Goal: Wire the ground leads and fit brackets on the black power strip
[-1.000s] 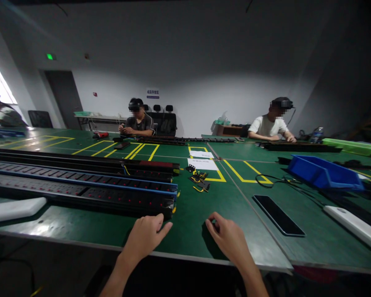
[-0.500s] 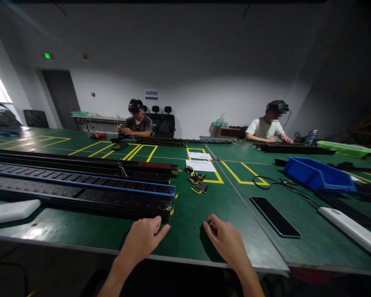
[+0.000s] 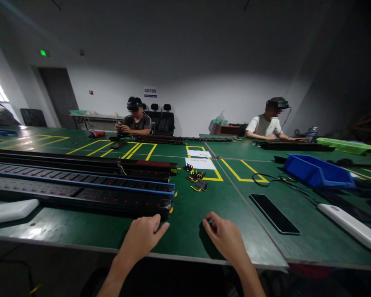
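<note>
My left hand (image 3: 142, 236) rests on the green table near its front edge, just in front of the ends of long black strips with rows of sockets (image 3: 111, 199). Its fingers are curled under and the thumb sticks out to the right; no object shows in it. Across a gap to the right lies my right hand (image 3: 225, 235), also with curled fingers, the thumb close to the index finger, and nothing visible inside. Beyond both hands sit small black and yellow parts (image 3: 198, 177), beside printed white sheets (image 3: 200, 163).
A dark phone (image 3: 275, 213), a white power bank (image 3: 349, 225) with a black cable and a blue bin (image 3: 320, 171) stand to the right. At left is another white device (image 3: 10, 211). Across the table, two people (image 3: 137, 121) (image 3: 267, 123) sit with black strips before them.
Both of my hands stay in the same place and pose. The view tilts very slightly. The co-worker at the right has moved a hand a little further right.
</note>
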Demonstrator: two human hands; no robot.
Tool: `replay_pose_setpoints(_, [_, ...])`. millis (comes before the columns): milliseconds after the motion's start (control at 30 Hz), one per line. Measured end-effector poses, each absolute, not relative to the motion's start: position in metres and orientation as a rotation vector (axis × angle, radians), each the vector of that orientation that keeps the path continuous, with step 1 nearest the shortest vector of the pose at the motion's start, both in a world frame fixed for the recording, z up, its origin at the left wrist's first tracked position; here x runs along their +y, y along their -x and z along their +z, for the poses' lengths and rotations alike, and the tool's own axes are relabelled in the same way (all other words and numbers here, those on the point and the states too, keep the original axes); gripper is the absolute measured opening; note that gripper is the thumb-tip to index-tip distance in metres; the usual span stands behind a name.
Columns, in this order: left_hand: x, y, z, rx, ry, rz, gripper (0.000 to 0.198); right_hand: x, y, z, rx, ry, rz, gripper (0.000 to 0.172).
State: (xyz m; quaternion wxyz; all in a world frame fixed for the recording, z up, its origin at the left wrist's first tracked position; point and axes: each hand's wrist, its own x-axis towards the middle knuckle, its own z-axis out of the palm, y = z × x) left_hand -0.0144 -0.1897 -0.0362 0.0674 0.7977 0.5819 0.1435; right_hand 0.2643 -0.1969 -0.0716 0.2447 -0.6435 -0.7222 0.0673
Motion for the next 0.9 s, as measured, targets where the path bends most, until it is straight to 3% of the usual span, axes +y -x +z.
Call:
replay_pose_setpoints(567, [-0.188,0.016,-0.046,1.713,-2.477,0.478,0.037,-0.200,-0.264,-0.070,-2.040,1.817,0.167,0.023])
replay_pose_setpoints(733, [-0.189,0.016,-0.046,1.702,-2.488,0.493,0.036,-0.178,-0.273,-0.033,-2.336,1.757,0.316,0.018])
replay_pose_setpoints(900, [-0.190,0.016,-0.044,1.701,-2.468,0.467,0.037,-0.109,-0.286,0.017,-2.463,1.848,0.105,0.022])
